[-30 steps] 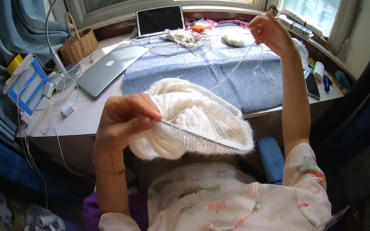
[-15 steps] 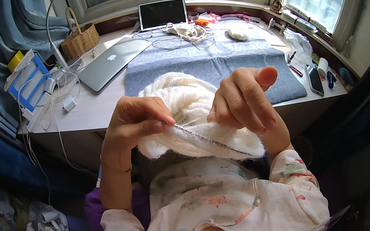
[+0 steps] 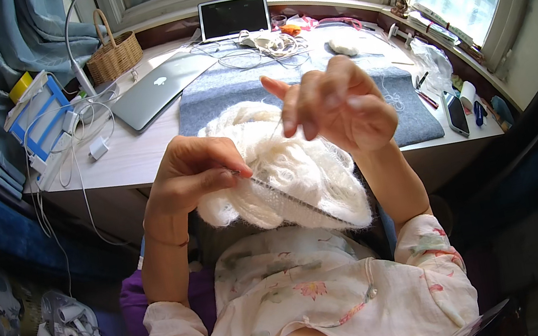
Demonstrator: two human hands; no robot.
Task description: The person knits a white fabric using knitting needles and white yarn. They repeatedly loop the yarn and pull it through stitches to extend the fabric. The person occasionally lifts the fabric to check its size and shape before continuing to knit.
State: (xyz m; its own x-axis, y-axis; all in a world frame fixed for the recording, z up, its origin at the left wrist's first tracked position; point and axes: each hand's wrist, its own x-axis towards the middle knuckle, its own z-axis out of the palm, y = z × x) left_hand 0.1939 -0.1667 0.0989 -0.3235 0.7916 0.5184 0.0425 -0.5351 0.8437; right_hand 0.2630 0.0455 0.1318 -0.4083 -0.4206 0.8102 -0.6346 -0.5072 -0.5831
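A fluffy white piece of knitting (image 3: pixel 282 201) hangs in a bunched heap over my lap, in front of the desk edge. Along its near edge runs a thin dark knitting needle (image 3: pixel 304 206) full of stitches, slanting down to the right. My left hand (image 3: pixel 194 170) pinches the needle's upper left end and the fabric there between thumb and forefinger. Raised above the heap, my right hand (image 3: pixel 341 109) is turned partly palm up, its fingers apart and slightly blurred. A faint strand may run by its fingertips; I cannot make it out clearly.
A grey desk mat (image 3: pixel 202 108) covers the middle of the desk. A closed silver laptop (image 3: pixel 160 90) and a tablet (image 3: pixel 234 17) lie behind, with tangled cables (image 3: pixel 277 45). White yarn (image 3: pixel 343 46) sits farther right; a phone (image 3: pixel 456 115) rests near the right edge.
My right hand has lifted off the knitting and turned, moving up and away. The fabric's right side has dropped and shows more of the heap. My left hand keeps its pinch.
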